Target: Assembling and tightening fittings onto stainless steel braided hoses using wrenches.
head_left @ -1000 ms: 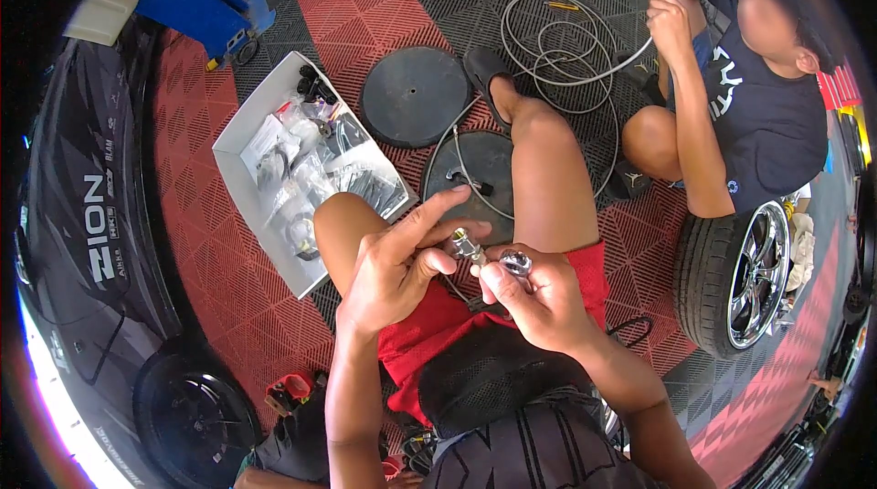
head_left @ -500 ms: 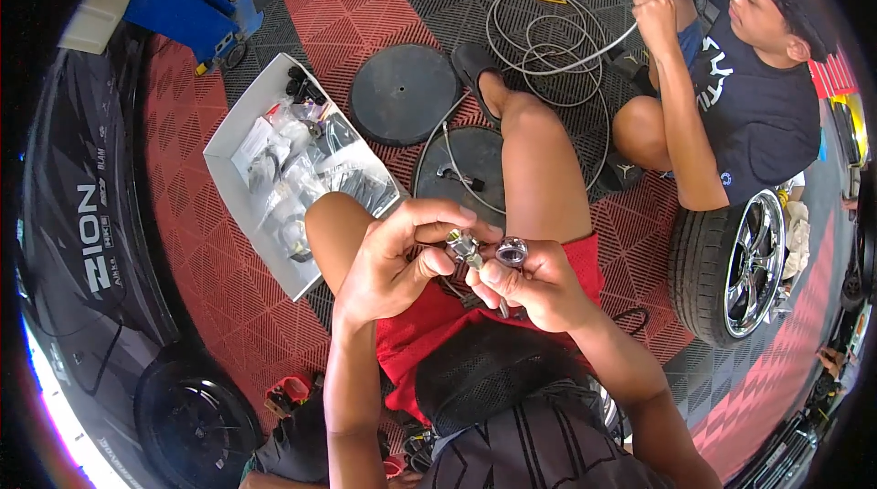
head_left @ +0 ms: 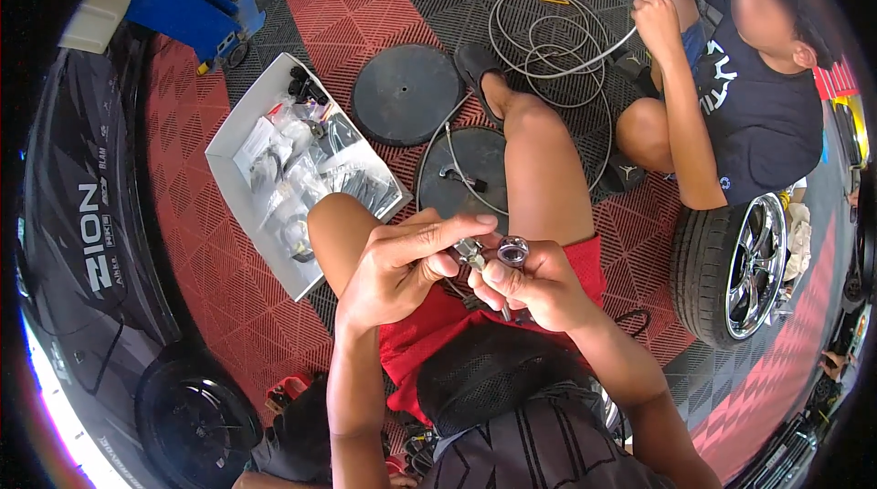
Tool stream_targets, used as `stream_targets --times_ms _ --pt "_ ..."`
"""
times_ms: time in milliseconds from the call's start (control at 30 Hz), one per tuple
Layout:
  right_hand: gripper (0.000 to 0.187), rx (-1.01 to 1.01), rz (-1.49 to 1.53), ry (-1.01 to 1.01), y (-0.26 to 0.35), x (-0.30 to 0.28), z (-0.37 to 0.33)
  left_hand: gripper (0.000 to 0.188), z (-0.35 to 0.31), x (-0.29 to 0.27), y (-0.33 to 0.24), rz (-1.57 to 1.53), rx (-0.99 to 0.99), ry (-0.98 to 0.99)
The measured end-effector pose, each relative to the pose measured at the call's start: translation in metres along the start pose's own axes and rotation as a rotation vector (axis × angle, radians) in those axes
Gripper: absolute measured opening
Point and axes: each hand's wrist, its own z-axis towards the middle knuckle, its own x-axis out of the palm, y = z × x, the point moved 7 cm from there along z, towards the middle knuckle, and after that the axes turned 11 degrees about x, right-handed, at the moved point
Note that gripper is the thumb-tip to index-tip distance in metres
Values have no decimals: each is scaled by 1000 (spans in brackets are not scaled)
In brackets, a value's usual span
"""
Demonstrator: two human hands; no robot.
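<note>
A small silvery metal fitting [head_left: 472, 255] with a hex part is held between my two hands, above my lap. My left hand [head_left: 393, 261] is closed on its upper end, index finger laid across the top and thumb against the side. The fingers of my right hand [head_left: 539, 283] pinch the lower part, where a thin stem [head_left: 506, 311] sticks out below. A round chrome ring-shaped piece [head_left: 512, 252] also sits in my right hand, beside the fitting, with its open end up. My fingers hide part of the fitting.
Left of my knee stands a white box [head_left: 265, 169] of bagged parts. Black round discs [head_left: 407, 94] and a coiled braided hose [head_left: 548, 73] lie ahead. A co-worker [head_left: 758, 115] holds the hose end at right, behind a tire [head_left: 708, 279]. A dark car [head_left: 82, 215] is at left.
My left index finger has straightened and moved over the top of the fitting, covering its open end. My right hand stays nearly still. The co-worker's hands shifted slightly.
</note>
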Motion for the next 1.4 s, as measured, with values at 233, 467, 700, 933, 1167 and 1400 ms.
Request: stream_targets --times_ms 233,467,700,933,1167,1400 --pt "32 21 9 2 1 -8 2 29 7 1 -1 106 34 42" --pt "30 29 -95 -82 8 -13 4 23 11 -1 -4 206 40 2" --pt "16 -168 -343 -335 17 -19 -9 23 5 0 3 194 12 -7" --pt "17 -249 -318 -299 13 -12 -12 25 1 6 3 112 -23 84" --pt "18 -235 -299 -308 8 -12 -11 48 3 9 -4 172 6 179" --pt "19 -179 -299 -296 3 -13 -9 37 3 10 -7 111 -121 170"
